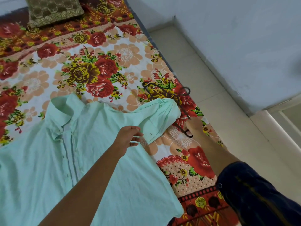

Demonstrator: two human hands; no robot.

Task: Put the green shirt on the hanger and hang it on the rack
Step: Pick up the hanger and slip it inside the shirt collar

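Note:
The light green shirt [91, 144] lies spread on the bed, collar toward the far side, button placket up. Its right sleeve [156, 118] is bunched and lies over part of a dark wire hanger [162, 89], which rests on the sheet near the bed's right edge with its hook [187, 90] toward the floor. My left hand [128, 136] is at the sleeve's armpit, its fingertips pinching the fabric there. My right hand [194, 126] grips the hanger's near end; it is blurred and partly hidden behind the sleeve. No rack is in view.
The bed carries a floral sheet [91, 67] in red, yellow and peach. A brown-green patterned pillow [53, 10] lies at the far left. Right of the bed runs a pale tiled floor [211, 88] along a light wall. My dark-clothed leg [260, 193] stands at the bed's near right corner.

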